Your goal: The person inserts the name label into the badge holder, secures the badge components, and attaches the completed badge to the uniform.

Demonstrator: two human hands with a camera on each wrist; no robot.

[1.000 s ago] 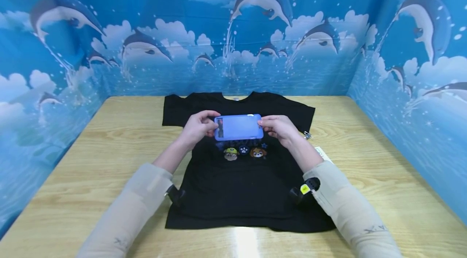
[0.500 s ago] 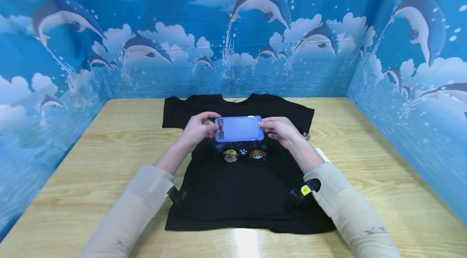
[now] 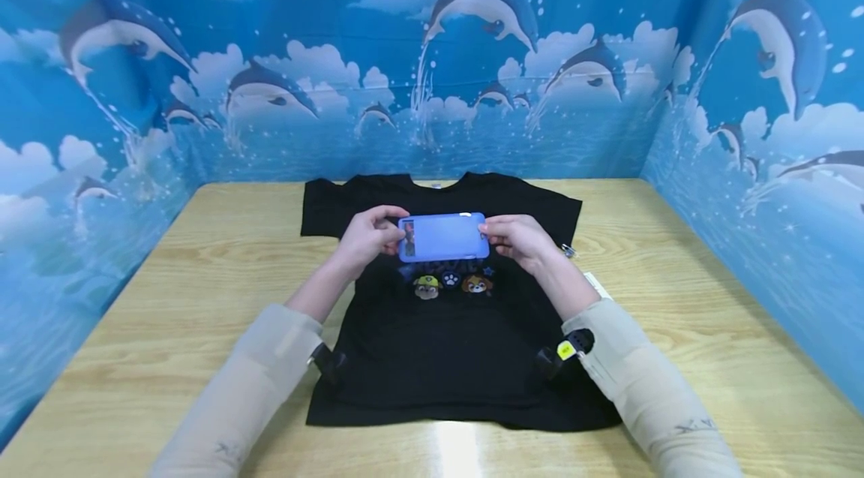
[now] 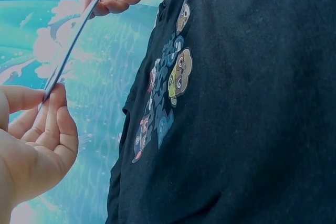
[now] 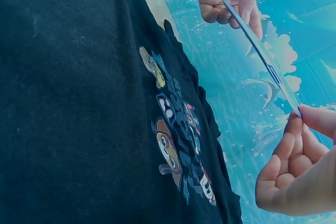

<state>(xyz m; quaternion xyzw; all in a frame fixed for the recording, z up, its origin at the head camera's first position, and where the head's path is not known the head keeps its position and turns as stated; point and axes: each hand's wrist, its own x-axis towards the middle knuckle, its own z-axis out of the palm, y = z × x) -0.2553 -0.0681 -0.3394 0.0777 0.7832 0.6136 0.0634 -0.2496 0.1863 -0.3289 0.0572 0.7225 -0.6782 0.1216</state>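
A thin blue phone case (image 3: pixel 448 236) is held lengthwise above a black T-shirt (image 3: pixel 466 350). My left hand (image 3: pixel 367 239) pinches its left end between thumb and fingers, beside a cutout through which something darker shows. At the opposite end, the thumb and fingers of my right hand (image 3: pixel 518 239) pinch the case. Both wrist views show the phone case (image 4: pixel 73 45) nearly edge-on, clear of the shirt. The shirt lies flat, neck away from me, with a printed design of cartoon dog faces (image 3: pixel 451 284) partly covered by the case.
Just right of the shirt, partly behind my right arm, are a small shiny metal item (image 3: pixel 569 251) and a white strip (image 3: pixel 597 285). They lie on a wooden table (image 3: pixel 223 275). Blue dolphin-printed curtains (image 3: pixel 324 35) enclose the back and sides.
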